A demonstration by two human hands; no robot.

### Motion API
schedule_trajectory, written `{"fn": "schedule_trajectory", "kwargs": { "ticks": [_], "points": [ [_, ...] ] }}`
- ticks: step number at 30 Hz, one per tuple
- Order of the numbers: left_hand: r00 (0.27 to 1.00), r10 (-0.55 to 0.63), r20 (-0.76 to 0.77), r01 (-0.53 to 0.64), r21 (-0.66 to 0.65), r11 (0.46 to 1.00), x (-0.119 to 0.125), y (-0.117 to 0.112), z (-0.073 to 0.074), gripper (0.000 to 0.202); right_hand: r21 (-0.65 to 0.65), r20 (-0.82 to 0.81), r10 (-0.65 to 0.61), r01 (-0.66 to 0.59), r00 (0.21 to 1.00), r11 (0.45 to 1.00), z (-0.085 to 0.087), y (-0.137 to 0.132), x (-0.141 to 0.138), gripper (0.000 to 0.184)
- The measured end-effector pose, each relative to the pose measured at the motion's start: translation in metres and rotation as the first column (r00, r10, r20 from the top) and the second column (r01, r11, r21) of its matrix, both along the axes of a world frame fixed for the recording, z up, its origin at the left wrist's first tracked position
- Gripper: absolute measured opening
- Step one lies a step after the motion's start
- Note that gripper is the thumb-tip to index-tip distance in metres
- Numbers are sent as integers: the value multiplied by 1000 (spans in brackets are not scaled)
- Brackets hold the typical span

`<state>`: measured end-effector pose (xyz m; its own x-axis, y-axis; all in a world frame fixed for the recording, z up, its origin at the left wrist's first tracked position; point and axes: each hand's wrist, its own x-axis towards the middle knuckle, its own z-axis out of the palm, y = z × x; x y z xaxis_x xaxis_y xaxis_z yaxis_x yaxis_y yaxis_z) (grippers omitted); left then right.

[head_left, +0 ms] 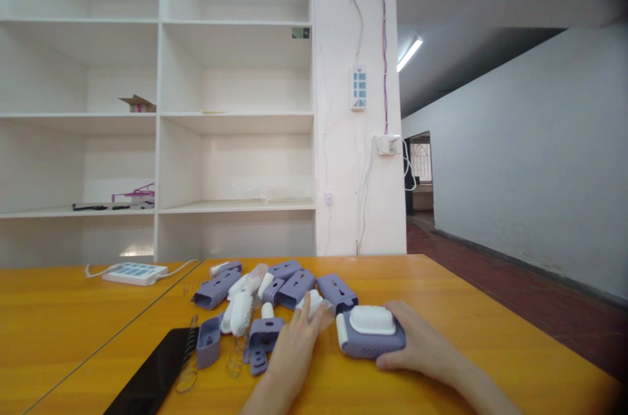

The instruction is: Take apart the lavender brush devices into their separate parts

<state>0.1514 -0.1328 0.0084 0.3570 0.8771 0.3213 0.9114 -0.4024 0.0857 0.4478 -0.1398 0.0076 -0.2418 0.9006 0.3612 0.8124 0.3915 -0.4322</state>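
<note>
A lilac device (369, 334) with a white pad on top lies on the orange table (466, 310). My right hand (417, 342) curls round its right side and holds it. My left hand (297, 343) reaches forward among a pile of lilac and white plastic parts (265, 294), its fingers closed over a small white piece (314, 302). Loose lilac shells (210, 340) and a small lilac clip (258, 361) lie just left of that hand.
A black tablet or notebook (152, 376) lies at the near left. A white power strip (135, 273) with its cable sits at the table's far left. White shelves (157, 117) stand behind the table, a pillar with sockets beside them, a corridor to the right.
</note>
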Motion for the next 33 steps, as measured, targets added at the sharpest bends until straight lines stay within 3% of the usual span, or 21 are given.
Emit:
{"fn": "schedule_trajectory", "kwargs": {
  "ticks": [2, 4, 8, 10, 14, 16, 19, 21, 23, 25, 29, 33],
  "points": [
    [1000, 11, -5, -10, 39, 999, 0, 1, 1, 77, 0, -10, -10, 10, 1000, 1000, 2, -5, -6, 68],
    [999, -51, 19, 49, 105, 993, -5, -7, 2, 70, -19, -33, -5, 4, 999, 1000, 4, -9, -12, 68],
    [904, -381, 194, 372, 79, 925, -18, -36, 7, 78, -111, -157, 34, -51, 987, 992, 7, -15, -17, 73],
    [836, -449, 315, 457, 54, 888, -19, -46, 10, 81, -164, -261, 84, -130, 962, 978, 10, -17, -19, 72],
    [756, -477, 448, 474, 127, 871, -13, -49, 16, 51, -189, -432, 220, -327, 875, 926, 16, -20, -23, 56],
    [735, -497, 462, 492, 140, 859, -10, -48, 17, 46, -180, -460, 265, -381, 848, 907, 19, -20, -23, 53],
    [724, -467, 508, 492, 95, 866, -8, -48, 13, 42, -121, -381, 236, -301, 894, 946, 22, -22, -22, 59],
    [717, -419, 556, 473, 53, 879, -6, -48, 9, 37, 23, -261, 168, -168, 951, 986, 25, -26, -23, 61],
    [706, -386, 594, 468, 19, 884, -3, -47, 5, 29, 187, -134, 150, -123, 980, 975, 28, -31, -31, 54],
    [696, -378, 610, 480, -3, 877, 1, -45, 2, 17, 260, -35, 205, -189, 978, 947, 31, -38, -46, 46],
    [645, -400, 651, 523, 5, 852, 5, -44, 1, 14, 192, 62, 336, -342, 940, 920, 35, -50, -81, 39],
    [593, -401, 698, 535, 30, 844, 6, -48, 4, 10, 184, 51, 350, -353, 935, 917, 37, -52, -94, 25]
  ]
}}
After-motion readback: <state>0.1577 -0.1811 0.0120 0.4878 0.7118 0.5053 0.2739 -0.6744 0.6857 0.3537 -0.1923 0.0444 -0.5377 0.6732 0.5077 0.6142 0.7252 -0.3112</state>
